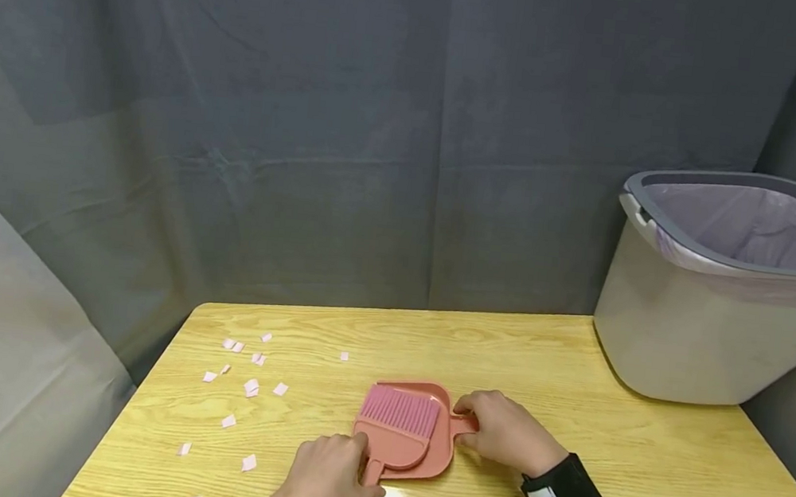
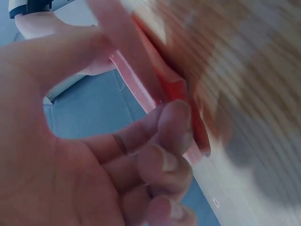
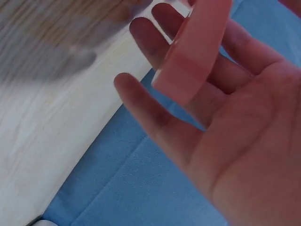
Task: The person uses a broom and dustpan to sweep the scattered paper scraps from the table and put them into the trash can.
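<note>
In the right wrist view, the right hand [image 3: 235, 141] lies palm-up with its fingers [image 3: 141, 101] loosely spread, a pink handle [image 3: 195, 52] resting across them near their bases, its blunt end just above the lowest finger, and the pale wooden tabletop [image 3: 51, 108] beyond the fingertips.
</note>
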Available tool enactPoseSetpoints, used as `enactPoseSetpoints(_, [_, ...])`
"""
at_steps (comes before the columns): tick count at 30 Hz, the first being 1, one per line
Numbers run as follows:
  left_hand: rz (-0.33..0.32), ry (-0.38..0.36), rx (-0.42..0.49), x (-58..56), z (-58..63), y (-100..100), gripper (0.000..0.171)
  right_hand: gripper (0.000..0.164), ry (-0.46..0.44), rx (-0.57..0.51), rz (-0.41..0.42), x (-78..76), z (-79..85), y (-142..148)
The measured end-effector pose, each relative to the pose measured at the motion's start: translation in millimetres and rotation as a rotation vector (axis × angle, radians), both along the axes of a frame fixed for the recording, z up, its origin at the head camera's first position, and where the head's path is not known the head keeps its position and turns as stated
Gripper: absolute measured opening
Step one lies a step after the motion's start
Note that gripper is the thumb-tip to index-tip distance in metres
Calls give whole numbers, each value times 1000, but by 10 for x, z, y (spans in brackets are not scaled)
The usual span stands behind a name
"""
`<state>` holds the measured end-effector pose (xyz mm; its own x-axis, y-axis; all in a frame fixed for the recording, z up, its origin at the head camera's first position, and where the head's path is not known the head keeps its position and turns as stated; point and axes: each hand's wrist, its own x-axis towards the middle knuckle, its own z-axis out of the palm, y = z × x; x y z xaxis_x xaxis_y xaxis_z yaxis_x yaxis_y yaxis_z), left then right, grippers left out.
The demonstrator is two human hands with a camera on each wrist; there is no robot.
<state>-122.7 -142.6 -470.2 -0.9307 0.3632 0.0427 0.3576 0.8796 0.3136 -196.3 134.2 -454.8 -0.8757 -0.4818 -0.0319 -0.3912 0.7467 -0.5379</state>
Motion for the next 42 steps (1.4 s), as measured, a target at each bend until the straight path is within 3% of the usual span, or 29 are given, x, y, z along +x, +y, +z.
enactPoseSetpoints(11, [31,36,-13,31,-21,-22,33,28,101,19,25,7,-57,2])
enactPoseSetpoints(17, [64,58,15,39,-29,-102,28,23,99,-10,22,11,-78,-8])
enactPoseSetpoints(26, [188,139,94,20,247,-230,17,21,117,-15,29,-6,-103,-1])
enactPoseSetpoints(31, [209,171,195,-28,415,-320,17,23,127,-23,28,-12,-116,-1])
enactPoseSetpoints(38, [244,77,463,-58,574,-379,13,24,132,-28,26,1,-112,-1])
enactPoseSetpoints(42, [248,66,544,-56,651,-418,14,26,126,-27,22,7,-107,-3])
